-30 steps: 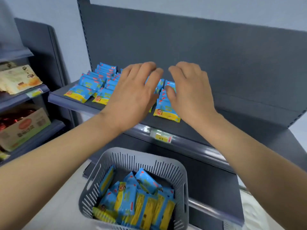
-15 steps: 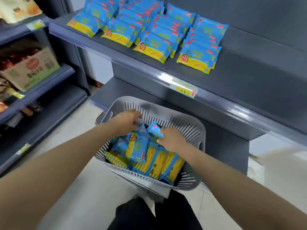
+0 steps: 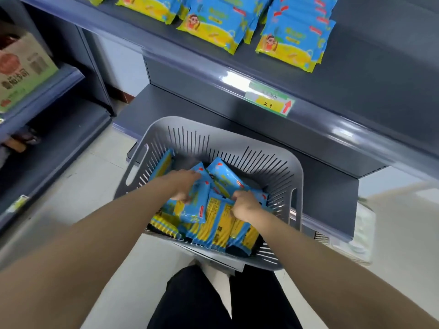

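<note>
While the left hand [image 3: 184, 186] curls its fingers over the top of a blue-and-yellow packet [image 3: 193, 211], the right hand [image 3: 245, 206] clenches the upper edge of a neighbouring packet [image 3: 222, 225]; both packets sit in the pile of packets [image 3: 225, 176] inside the grey slotted basket [image 3: 237, 129], just ahead of the person's dark trousers [image 3: 194, 300]. Above the basket runs a grey shelf [image 3: 356, 74] bearing a price label [image 3: 270, 102]; rows of matching packets [image 3: 213, 32] lie flat on it; a cardboard box [image 3: 21, 72] rests on the side shelf at far left.
</note>
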The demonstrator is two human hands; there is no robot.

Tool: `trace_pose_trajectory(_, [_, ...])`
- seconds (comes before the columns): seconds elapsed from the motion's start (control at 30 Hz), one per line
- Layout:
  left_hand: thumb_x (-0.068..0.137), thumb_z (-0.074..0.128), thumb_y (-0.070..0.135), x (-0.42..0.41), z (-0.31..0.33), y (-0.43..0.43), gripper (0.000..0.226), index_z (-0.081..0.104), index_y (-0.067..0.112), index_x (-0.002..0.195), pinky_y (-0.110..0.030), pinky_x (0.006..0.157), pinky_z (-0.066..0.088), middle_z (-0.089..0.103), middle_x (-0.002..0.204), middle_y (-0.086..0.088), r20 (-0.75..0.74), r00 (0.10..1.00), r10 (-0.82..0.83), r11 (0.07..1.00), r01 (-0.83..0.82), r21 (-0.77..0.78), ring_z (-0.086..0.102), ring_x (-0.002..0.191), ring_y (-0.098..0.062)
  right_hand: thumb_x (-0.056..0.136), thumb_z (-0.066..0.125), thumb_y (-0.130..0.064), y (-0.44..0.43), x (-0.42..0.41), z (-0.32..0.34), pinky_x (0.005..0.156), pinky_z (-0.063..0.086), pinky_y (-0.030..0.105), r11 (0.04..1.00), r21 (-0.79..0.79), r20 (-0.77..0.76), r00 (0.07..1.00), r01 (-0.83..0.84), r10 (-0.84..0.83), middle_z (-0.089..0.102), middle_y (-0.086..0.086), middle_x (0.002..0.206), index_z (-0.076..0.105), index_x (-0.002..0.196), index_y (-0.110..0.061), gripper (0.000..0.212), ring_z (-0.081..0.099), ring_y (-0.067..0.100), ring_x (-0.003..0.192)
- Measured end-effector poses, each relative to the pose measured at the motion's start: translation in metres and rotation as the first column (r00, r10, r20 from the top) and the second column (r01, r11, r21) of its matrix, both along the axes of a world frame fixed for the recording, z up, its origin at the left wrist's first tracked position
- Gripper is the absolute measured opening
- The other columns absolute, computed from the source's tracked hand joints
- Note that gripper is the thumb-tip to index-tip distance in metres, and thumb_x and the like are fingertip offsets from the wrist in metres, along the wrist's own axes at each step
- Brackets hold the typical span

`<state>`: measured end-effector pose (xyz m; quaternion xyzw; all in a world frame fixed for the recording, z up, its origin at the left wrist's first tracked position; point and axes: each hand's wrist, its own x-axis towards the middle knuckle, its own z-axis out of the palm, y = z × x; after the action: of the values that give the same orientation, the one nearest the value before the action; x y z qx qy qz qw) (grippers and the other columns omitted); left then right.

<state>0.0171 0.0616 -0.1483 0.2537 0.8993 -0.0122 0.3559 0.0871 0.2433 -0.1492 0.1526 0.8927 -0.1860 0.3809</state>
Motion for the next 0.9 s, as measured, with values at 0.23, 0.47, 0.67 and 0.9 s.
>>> trace_pose_trajectory(0.23, [0.069,0.081,0.027,-0.004,-0.011,0.001,0.097,0.02,0.025,0.145,-0.044,0.1,0.041,0.031,0.144,-0.011,0.051,0.996,0.068,0.997,-0.067,-0.027,0.034,0.129,-0.034,0.081,0.061,0.004,0.009,-0.002,0.008,0.072,0.057,0.037,0.981,-0.14,0.168,0.98,0.133,-0.109,0.066,0.014,0.102,0.044,0.135,-0.003,0.056,0.062,0.021,0.069])
trace_pose_trajectory(0.47, [0.069,0.081,0.017,0.002,-0.007,0.001,0.108,0.008,0.038,0.147,-0.05,0.11,0.028,0.004,0.155,0.0,0.091,0.995,-0.029,0.999,0.027,0.019,0.011,0.141,-0.032,0.092,0.058,-0.011,0.015,0.001,0.031,0.059,0.053,0.028,0.984,-0.139,0.283,0.957,0.113,-0.07,0.057,0.012,0.084,0.042,0.137,-0.008,0.048,0.059,0.02,0.06])
trace_pose_trajectory(0.67, [0.071,0.079,0.014,0.005,-0.003,0.008,0.112,0.001,0.047,0.145,-0.051,0.112,0.024,-0.003,0.156,-0.001,0.05,0.989,-0.14,0.989,0.143,-0.041,0.005,0.142,-0.034,0.093,0.052,-0.002,0.029,-0.005,0.065,0.073,0.058,0.026,0.942,-0.26,0.334,0.935,0.211,-0.117,0.061,0.022,0.119,0.036,0.139,0.002,0.049,0.068,0.019,0.081])
trace_pose_trajectory(0.9, [0.071,0.079,0.016,0.005,0.006,0.015,0.093,0.024,0.03,0.145,-0.045,0.105,0.034,0.005,0.154,-0.013,-0.059,0.964,-0.258,0.953,0.244,-0.178,0.016,0.138,-0.036,0.09,0.053,-0.009,0.047,-0.012,0.105,0.089,0.056,0.034,0.838,-0.438,0.24,0.94,0.326,-0.241,0.066,0.019,0.113,0.065,0.11,-0.004,0.023,0.069,0.026,0.095])
